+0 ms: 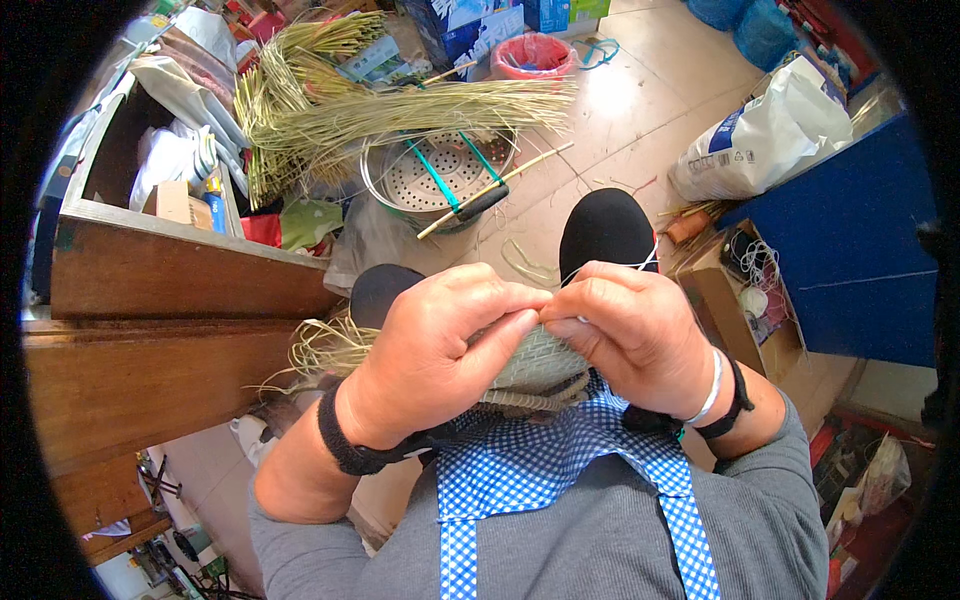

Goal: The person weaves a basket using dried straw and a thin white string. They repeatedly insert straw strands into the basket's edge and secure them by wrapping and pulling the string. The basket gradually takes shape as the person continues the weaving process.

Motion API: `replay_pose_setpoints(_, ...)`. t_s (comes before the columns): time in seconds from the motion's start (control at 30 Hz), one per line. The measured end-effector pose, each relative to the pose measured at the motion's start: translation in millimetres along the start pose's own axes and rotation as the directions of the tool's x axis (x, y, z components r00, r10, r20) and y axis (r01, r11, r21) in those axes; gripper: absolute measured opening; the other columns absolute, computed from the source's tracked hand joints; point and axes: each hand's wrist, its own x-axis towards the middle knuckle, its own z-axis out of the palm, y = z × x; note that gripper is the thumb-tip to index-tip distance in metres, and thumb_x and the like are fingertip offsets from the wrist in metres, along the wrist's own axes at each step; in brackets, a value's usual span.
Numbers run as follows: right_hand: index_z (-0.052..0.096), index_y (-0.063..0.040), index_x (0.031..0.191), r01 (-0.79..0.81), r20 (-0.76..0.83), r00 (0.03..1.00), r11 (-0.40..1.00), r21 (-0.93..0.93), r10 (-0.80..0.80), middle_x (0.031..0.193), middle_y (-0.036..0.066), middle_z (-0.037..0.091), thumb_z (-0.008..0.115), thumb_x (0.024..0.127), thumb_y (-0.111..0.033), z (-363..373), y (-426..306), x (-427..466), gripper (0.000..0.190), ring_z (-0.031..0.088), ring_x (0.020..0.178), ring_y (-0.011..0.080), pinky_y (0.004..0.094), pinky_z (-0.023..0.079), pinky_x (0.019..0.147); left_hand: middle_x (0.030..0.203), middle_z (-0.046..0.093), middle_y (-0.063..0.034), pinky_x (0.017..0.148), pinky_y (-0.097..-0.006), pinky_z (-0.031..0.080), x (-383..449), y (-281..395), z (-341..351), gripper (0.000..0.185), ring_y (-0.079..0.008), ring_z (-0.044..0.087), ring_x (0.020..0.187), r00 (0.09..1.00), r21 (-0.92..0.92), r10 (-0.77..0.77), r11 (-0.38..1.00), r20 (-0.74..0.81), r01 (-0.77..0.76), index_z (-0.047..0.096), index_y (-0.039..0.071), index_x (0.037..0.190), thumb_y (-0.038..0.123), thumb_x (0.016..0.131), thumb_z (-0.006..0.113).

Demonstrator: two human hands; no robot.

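Thumb and forefinger of my left hand (457,341) are pinched together at the middle of the view. Against their tips press the fingers of my right hand (626,330). A thin white cord (637,265) runs from between the right fingers; what the left fingertips pinch is too small to make out. Just below both hands a piece of woven plant fibre (536,367) lies at my lap, partly hidden by them. Loose fibre ends (330,346) spread out from behind my left wrist. A blue checked apron (525,465) covers my lap.
Ahead, a long bundle of dried stalks (420,109) lies over a perforated metal steamer pot (420,176). Behind it stands a red bin (534,56). A wooden drawer (187,270) is at the left. A white sack (765,127), a blue panel (862,247) and a cardboard box (720,322) are at the right.
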Motion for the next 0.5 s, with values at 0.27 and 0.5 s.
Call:
replay_pose_setpoints(0.27,0.064,-0.003,0.091,0.101,0.152,0.986,0.979,-0.175,-0.074,0.088,0.012,0.062,0.075,0.079,-0.003,-13.8,-10.8,9.3,0.016,0.063,0.076,0.0293,0.0353,0.051,0.065,0.084,0.061,-0.0129,0.066,-0.0399,0.048,-3.9,4.5,-1.9,0.041,-0.0317,0.060,0.076,0.980,0.169,0.190,0.966,0.060,-0.197,0.066,0.004,0.115,0.008,0.077,0.079)
replay_pose_setpoints(0.5,0.065,0.000,0.093,-0.401,0.739,0.674,0.850,0.342,0.021,0.075,0.008,0.063,0.057,0.102,-0.024,-31.1,10.8,25.7,0.027,0.057,0.068,0.0103,0.0321,0.047,0.060,0.083,0.060,-0.0029,0.061,-0.0349,0.049,-2.7,55.0,-5.5,0.032,-0.0197,0.060,0.071,0.835,0.381,0.451,0.746,0.313,-0.546,0.069,0.008,0.107,0.017,0.077,0.068)
